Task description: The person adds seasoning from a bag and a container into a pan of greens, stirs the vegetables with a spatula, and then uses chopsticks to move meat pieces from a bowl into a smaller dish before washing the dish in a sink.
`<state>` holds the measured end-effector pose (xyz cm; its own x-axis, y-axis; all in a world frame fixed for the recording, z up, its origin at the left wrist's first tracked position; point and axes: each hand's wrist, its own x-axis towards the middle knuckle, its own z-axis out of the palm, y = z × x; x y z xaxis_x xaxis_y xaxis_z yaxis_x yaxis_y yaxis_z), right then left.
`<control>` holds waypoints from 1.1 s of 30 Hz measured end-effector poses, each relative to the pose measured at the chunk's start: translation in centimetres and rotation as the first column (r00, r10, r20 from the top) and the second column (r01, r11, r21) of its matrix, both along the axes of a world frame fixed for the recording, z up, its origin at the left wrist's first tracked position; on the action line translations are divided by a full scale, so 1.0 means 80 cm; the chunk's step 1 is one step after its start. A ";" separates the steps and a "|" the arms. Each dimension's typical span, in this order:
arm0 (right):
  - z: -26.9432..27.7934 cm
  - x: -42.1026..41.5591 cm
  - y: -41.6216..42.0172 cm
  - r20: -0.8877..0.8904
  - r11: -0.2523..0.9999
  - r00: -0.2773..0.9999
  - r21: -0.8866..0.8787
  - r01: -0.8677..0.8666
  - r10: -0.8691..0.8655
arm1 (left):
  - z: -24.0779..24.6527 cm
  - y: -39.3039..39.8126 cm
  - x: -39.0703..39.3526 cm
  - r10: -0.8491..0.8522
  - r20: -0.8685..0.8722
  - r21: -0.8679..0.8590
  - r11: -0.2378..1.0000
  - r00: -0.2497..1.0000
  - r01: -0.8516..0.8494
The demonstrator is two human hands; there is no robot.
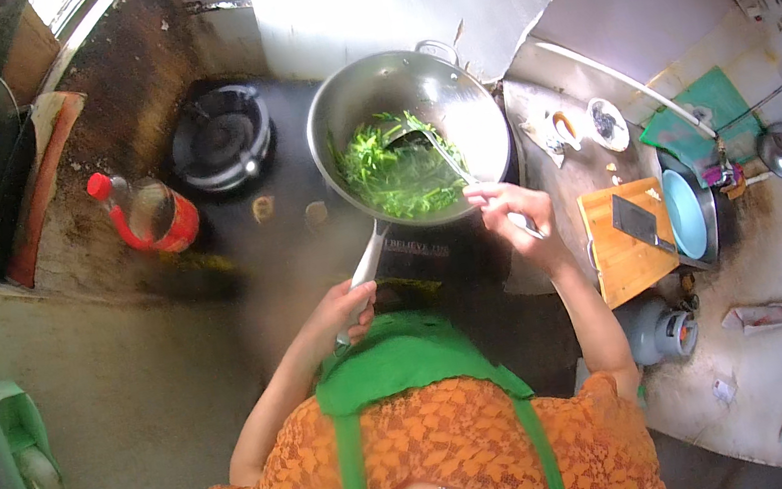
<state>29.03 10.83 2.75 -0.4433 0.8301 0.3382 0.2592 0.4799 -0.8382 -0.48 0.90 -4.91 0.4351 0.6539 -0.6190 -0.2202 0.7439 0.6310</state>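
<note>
A stainless steel wok (404, 75) sits over the right side of a black gas hob, with chopped green leafy vegetables (388, 176) lying in it. My left hand (342, 314) is wrapped around the wok's long pale handle (368, 264). In my right hand (520, 217) is a metal cooking spatula (447, 152), its blade down among the greens and partly hidden by them. Faint steam seems to hang over the wok and to its lower left. A small loop handle (437, 48) sticks out from the wok's far rim.
To the left are a second burner (222, 137) and a red-capped plastic bottle (155, 215). At the right, a cleaver (637, 219) lies on a wooden cutting board (614, 264), beside a light blue basin (684, 214). Small bowls (607, 125) stand behind. A gas cylinder (658, 332) stands below.
</note>
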 end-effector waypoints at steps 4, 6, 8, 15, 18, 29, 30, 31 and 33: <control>0.051 0.025 -0.036 0.024 0.998 1.000 -0.063 -0.017 0.018 | 0.003 0.001 0.002 0.014 -0.011 -0.021 1.000 1.000 -0.014; 0.094 0.030 -0.043 0.096 0.997 0.995 -0.070 -0.020 0.027 | 0.006 0.001 0.002 0.013 -0.025 -0.018 1.000 1.000 -0.014; 0.105 0.031 -0.045 0.202 0.993 0.974 -0.071 -0.089 0.102 | -0.003 -0.001 0.001 0.008 -0.022 -0.023 1.000 1.000 -0.009; -0.002 -0.017 -0.001 0.282 0.976 0.959 0.203 -0.080 0.020 | 0.004 0.002 -0.001 -0.033 -0.013 0.031 0.999 0.999 0.033; 0.013 -0.041 0.036 0.262 0.974 0.954 0.208 0.093 -0.147 | 0.007 0.001 -0.002 -0.013 -0.025 0.021 1.000 1.000 0.014; -0.016 0.003 0.272 -0.036 0.953 0.966 -0.176 0.247 -0.257 | -0.003 -0.004 -0.005 0.015 -0.001 0.002 1.000 1.000 -0.015; -0.018 0.014 0.273 0.045 0.934 0.958 -0.214 0.286 -0.283 | -0.001 -0.003 -0.003 0.020 -0.002 -0.014 1.000 1.000 -0.020; -0.028 0.016 0.262 -0.199 0.904 0.942 -0.389 0.178 -0.271 | -0.001 -0.002 -0.003 0.032 -0.005 -0.030 0.999 0.999 -0.032; -0.067 0.044 0.251 -0.555 0.814 0.769 -0.575 -0.079 -0.317 | 0.007 0.004 0.001 0.002 -0.015 -0.024 1.000 1.000 -0.002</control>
